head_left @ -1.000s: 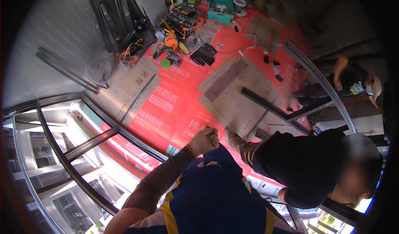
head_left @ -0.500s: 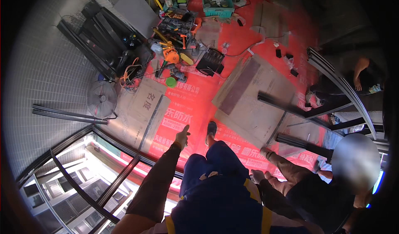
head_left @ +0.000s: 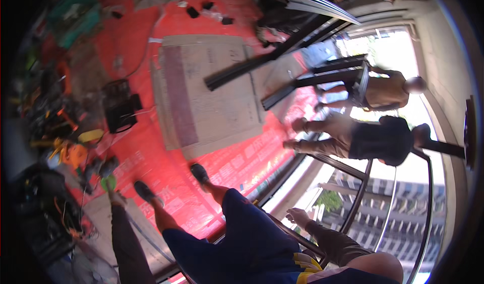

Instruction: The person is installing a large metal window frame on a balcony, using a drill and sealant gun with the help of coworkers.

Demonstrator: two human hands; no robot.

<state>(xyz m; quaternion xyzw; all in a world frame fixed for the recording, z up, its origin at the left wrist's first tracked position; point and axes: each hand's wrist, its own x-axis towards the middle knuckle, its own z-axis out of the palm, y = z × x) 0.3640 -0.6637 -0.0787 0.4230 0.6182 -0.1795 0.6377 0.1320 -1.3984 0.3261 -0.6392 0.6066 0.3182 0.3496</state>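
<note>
My left hand (head_left: pixel 117 198) hangs at the lower left, blurred, its fingers loosely extended beside a green round object (head_left: pixel 107 183) on the floor. Nothing shows in its grasp. Off to the right, my right hand (head_left: pixel 299 217) is held out with loosely bent fingers and holds nothing that I can see. In this view it overlaps the dark window frame (head_left: pixel 287 227); whether it touches the frame I cannot tell. Both forearms wear dark sleeves. A cardboard sheet (head_left: pixel 212 92) lies on the red floor covering (head_left: pixel 217 170) ahead of my feet.
Dark metal profiles (head_left: pixel 242 72) extend over the cardboard from the right. Two people (head_left: pixel 380 140) stand by the bright opening, beside more dark frame pieces (head_left: pixel 333 68). Tools, a black case (head_left: pixel 118 105) and a green crate (head_left: pixel 75 17) lie at the left.
My view has swung to the right, so the tools and cardboard shift left. My right hand now shows extended to the side. Both people now appear at the right by the opening.
</note>
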